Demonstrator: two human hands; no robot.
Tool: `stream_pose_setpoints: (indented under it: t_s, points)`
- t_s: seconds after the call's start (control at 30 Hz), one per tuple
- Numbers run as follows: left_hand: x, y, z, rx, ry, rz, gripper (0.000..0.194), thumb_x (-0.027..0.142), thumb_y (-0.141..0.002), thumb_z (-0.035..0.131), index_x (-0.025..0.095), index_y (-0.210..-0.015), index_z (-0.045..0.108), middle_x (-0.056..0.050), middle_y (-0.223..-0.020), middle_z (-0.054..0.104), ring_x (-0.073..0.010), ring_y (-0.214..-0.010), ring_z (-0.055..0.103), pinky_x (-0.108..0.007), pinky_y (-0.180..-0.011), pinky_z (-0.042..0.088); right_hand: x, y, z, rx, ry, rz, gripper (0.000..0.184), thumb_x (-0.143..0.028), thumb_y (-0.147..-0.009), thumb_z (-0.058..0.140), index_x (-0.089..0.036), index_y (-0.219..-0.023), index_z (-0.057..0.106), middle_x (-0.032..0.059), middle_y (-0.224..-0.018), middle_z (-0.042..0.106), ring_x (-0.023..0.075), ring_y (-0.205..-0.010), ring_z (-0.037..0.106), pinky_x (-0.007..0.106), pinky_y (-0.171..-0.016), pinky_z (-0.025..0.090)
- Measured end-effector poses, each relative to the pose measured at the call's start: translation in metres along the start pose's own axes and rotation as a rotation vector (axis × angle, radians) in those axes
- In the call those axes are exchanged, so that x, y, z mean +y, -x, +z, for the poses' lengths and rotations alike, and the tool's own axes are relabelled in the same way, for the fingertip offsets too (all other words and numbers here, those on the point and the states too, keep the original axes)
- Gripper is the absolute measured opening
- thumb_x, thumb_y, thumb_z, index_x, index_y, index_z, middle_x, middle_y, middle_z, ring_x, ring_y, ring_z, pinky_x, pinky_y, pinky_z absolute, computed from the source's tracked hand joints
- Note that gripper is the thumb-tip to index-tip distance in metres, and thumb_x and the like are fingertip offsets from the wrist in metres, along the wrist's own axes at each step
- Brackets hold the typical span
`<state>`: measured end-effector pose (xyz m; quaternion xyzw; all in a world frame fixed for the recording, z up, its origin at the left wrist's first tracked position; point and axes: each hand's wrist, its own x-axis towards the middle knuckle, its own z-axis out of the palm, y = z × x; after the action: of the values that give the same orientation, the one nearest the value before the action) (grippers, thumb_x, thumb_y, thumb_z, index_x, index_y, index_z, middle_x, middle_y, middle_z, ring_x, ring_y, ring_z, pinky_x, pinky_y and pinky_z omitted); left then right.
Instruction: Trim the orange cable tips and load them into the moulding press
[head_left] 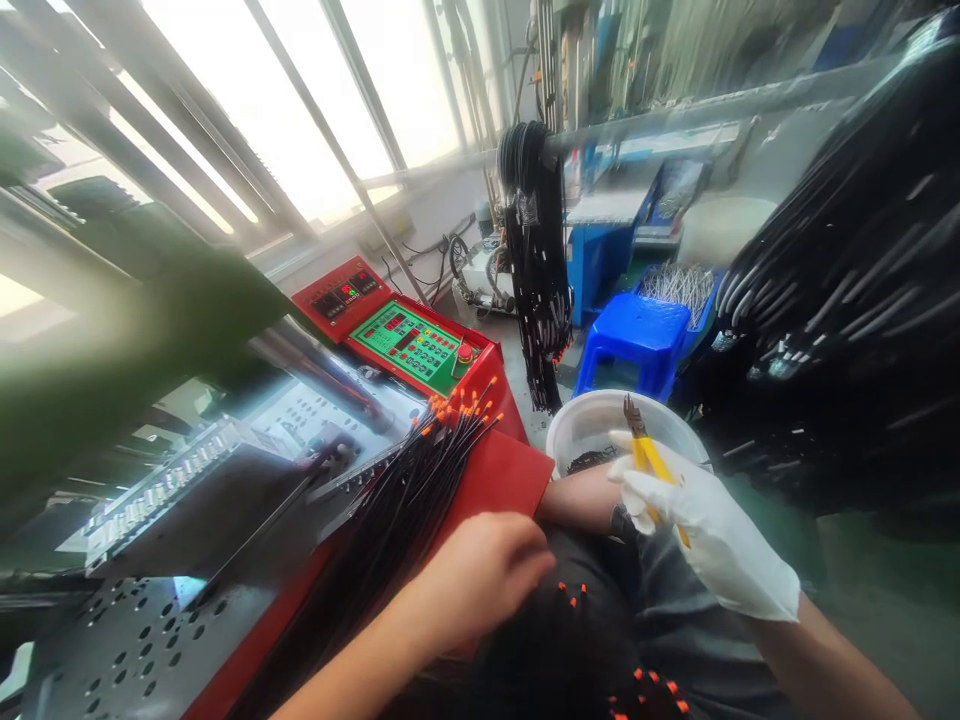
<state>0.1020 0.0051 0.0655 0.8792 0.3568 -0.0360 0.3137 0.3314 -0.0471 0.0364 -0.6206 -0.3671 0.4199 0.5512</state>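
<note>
At the bottom of the frame, short orange-tipped black cable ends (652,685) lie over the dark-clothed lap; a shift of the legs could spill them. Just above, lower centre, the bare left hand (487,565) has its fingers curled in, and whether they pinch anything cannot be told. Right of centre, the right hand (720,545), in a white glove, has its grip closed round yellow-handled cutters (651,455), their metal nose pointing up. The loose glove fabric could slip on the handles or get caught between them, and a careless swing to the left would bring the blades near the bare fingers. From lower left to centre, a long bundle of black cables (390,510) lies across the red machine (517,465), orange tips fanned out; unless the strands are secured, a brush of the left forearm could drag them off or tangle them. The tips lie close to the green control panel (411,350) and its red button (465,354), which a stray knock might press. Beyond the cutters is a white bucket (585,418) with dark pieces inside. Farther off are a blue stool (637,325) and, upper centre, a hanging cable bundle (532,250).
</note>
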Motion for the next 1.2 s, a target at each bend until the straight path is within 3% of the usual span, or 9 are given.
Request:
stream_pose_setpoints:
  t_s: [0.13, 0.23, 0.37, 0.57, 0.67, 0.83, 0.93, 1.03, 1.2]
  points:
    - [-0.031, -0.024, -0.012, 0.373, -0.411, -0.280, 0.025, 0.034, -0.091, 0.039, 0.018, -0.094, 0.058, -0.009, -0.092, 0.062, -0.0215, -0.082, 0.060, -0.029, -0.068, 0.042, 0.011, -0.001, -0.005, 0.010, -0.021, 0.091, 0.030, -0.040, -0.067, 0.069, -0.022, -0.091, 0.071, 0.0114, -0.082, 0.067, 0.0300, -0.075, 0.063, 0.040, -0.061, 0.053]
    - [-0.048, -0.033, -0.014, 0.378, -0.586, -0.428, 0.024, 0.033, -0.090, 0.039, 0.015, -0.089, 0.056, -0.010, -0.087, 0.060, -0.0252, -0.080, 0.061, -0.032, -0.063, 0.042, 0.028, 0.001, -0.016, 0.019, -0.032, 0.087, 0.033, -0.040, -0.067, 0.069, -0.022, -0.095, 0.070, 0.0117, -0.082, 0.067, 0.0306, -0.074, 0.062, 0.040, -0.060, 0.052]
    - [-0.051, -0.031, -0.012, 0.363, -0.563, -0.397, 0.020, 0.030, -0.090, 0.038, 0.018, -0.087, 0.055, -0.007, -0.086, 0.061, -0.0231, -0.079, 0.060, -0.032, -0.064, 0.043, 0.066, -0.003, -0.021, 0.061, -0.032, 0.124, 0.033, -0.041, -0.070, 0.065, -0.023, -0.098, 0.069, 0.0108, -0.075, 0.066, 0.0293, -0.067, 0.062, 0.041, -0.056, 0.051]
    - [-0.058, -0.033, -0.021, 0.516, -0.652, -0.432, 0.021, 0.028, -0.086, 0.045, 0.017, -0.101, 0.052, -0.011, -0.100, 0.058, -0.0261, -0.098, 0.055, -0.032, -0.072, 0.043, 0.101, -0.050, 0.033, 0.262, 0.083, 0.146, 0.040, -0.045, -0.080, 0.046, -0.020, -0.102, 0.068, 0.0146, -0.067, 0.062, 0.0315, -0.061, 0.061, 0.044, -0.049, 0.050]
    - [-0.069, -0.036, -0.024, 0.457, -0.511, -0.482, 0.011, 0.027, -0.082, 0.048, 0.019, -0.089, 0.053, -0.005, -0.085, 0.060, -0.0221, -0.082, 0.059, -0.030, -0.064, 0.040, 0.096, -0.056, 0.040, 0.182, 0.110, 0.033, 0.041, -0.047, -0.078, 0.049, -0.021, -0.105, 0.066, 0.0119, -0.070, 0.063, 0.0295, -0.066, 0.063, 0.040, -0.054, 0.052]
    - [-0.067, -0.034, -0.025, 0.532, -0.168, -0.352, 0.006, 0.026, -0.080, 0.050, 0.021, -0.077, 0.048, 0.002, -0.069, 0.055, -0.0147, -0.063, 0.052, -0.026, -0.058, 0.035, 0.081, -0.019, -0.009, 0.030, 0.123, -0.018, 0.034, -0.043, -0.074, 0.056, -0.022, -0.100, 0.067, 0.0069, -0.074, 0.066, 0.0246, -0.068, 0.063, 0.034, -0.060, 0.053]
    - [-0.054, -0.034, -0.030, 0.480, 0.234, -0.281, 0.012, 0.031, -0.083, 0.050, 0.020, -0.082, 0.046, 0.003, -0.066, 0.055, -0.0119, -0.055, 0.048, -0.024, -0.054, 0.035, 0.067, -0.007, -0.022, -0.041, 0.143, -0.008, 0.026, -0.037, -0.072, 0.059, -0.022, -0.091, 0.069, 0.0051, -0.068, 0.065, 0.0222, -0.062, 0.062, 0.031, -0.056, 0.052]
    - [-0.039, -0.035, -0.036, 0.365, 0.614, -0.214, 0.022, 0.037, -0.086, 0.051, 0.018, -0.094, 0.047, 0.003, -0.066, 0.057, -0.0092, -0.049, 0.044, -0.022, -0.048, 0.034, 0.048, -0.005, -0.009, -0.116, 0.136, 0.027, 0.023, -0.034, -0.072, 0.058, -0.022, -0.088, 0.069, 0.0027, -0.060, 0.061, 0.0192, -0.053, 0.058, 0.028, -0.048, 0.049]
    - [-0.028, -0.036, -0.037, 0.270, 0.857, -0.154, 0.027, 0.038, -0.088, 0.051, 0.013, -0.095, 0.052, -0.004, -0.074, 0.063, -0.0065, -0.045, 0.043, -0.020, -0.043, 0.032, 0.017, 0.010, 0.021, -0.206, -0.001, 0.135, 0.035, -0.029, -0.073, 0.055, -0.018, -0.105, 0.063, 0.0005, -0.061, 0.059, 0.0128, -0.045, 0.050, 0.024, -0.042, 0.043]
